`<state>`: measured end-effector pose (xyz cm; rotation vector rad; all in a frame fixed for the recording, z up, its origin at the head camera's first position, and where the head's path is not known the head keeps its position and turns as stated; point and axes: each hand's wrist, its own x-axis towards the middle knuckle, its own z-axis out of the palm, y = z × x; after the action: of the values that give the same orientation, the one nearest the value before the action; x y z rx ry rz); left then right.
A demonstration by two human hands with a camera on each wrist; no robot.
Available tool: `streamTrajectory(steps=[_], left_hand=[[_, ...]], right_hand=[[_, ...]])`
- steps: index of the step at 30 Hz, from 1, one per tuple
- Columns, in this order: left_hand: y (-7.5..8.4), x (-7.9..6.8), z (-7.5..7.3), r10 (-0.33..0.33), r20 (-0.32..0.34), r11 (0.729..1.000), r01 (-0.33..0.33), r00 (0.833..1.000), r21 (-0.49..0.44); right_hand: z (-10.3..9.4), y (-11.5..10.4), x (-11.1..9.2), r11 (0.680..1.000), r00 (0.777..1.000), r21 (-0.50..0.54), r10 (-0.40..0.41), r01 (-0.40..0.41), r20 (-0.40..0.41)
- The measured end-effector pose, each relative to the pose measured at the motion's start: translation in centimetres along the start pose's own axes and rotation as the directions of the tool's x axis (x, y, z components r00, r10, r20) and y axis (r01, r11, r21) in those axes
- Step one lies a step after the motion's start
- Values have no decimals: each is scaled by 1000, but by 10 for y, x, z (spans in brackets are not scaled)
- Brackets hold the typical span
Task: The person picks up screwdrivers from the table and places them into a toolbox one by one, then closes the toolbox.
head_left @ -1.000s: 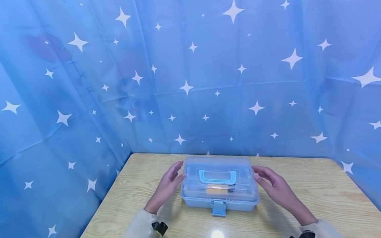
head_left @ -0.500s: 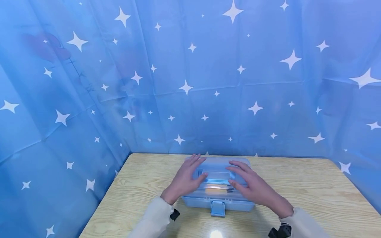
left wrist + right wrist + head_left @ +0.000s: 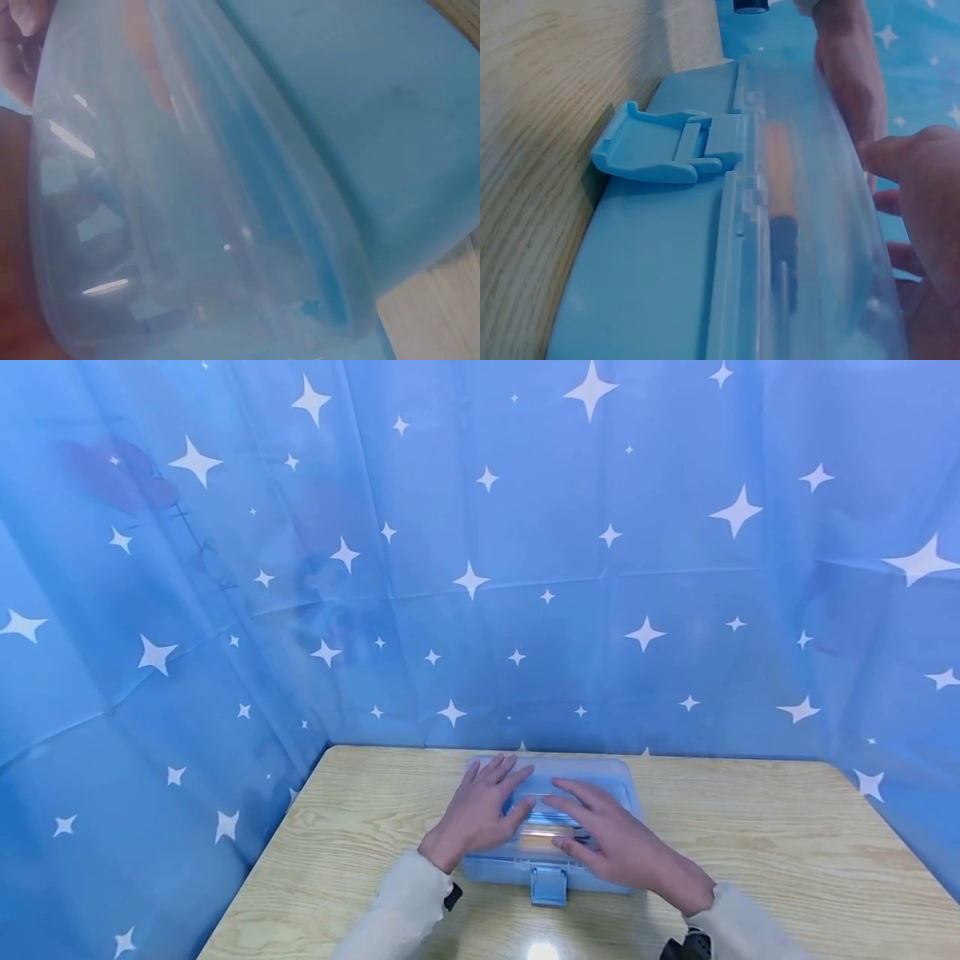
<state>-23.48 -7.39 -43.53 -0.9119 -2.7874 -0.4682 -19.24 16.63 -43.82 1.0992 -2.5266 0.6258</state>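
A light blue plastic storage box (image 3: 498, 870) with a clear lid (image 3: 592, 768) stands on the table. At its front the latch (image 3: 649, 146) is flipped outward and hangs down. Through the lid shows a thing with an orange part (image 3: 780, 169) and a dark part. My left hand (image 3: 476, 814) lies over the left half of the lid, fingers extended. Over the right half is my right hand (image 3: 611, 839), fingers loosely bent, its fingertips near the carry handle. Both hands partly hide the handle. Neither hand grips anything.
The wood-grain table (image 3: 750, 827) extends to both sides of the box. Behind and to the left hangs a blue curtain (image 3: 420, 610) with white stars. A dark wrist device (image 3: 686, 945) is at the right sleeve.
Both hands have moved from the box's left and right sides inward over the lid, close to each other. The box stays in place with its latch still hanging down.
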Motion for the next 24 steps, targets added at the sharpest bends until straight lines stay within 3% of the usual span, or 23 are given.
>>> streamTrajectory(steps=[8,15,24], left_hand=[[0,-1,0,-3,25,999,2,1000,45],[-2,-3,2,-4,29,997,2,1000,77],[-1,-2,4,-6,17,995,5,1000,97]], right_hand=[[7,2,-1,991,998,-117,-66,64,-13],[14,2,-3,948,992,-293,-124,126,26],[17,5,-5,921,985,-353,-174,165,4]])
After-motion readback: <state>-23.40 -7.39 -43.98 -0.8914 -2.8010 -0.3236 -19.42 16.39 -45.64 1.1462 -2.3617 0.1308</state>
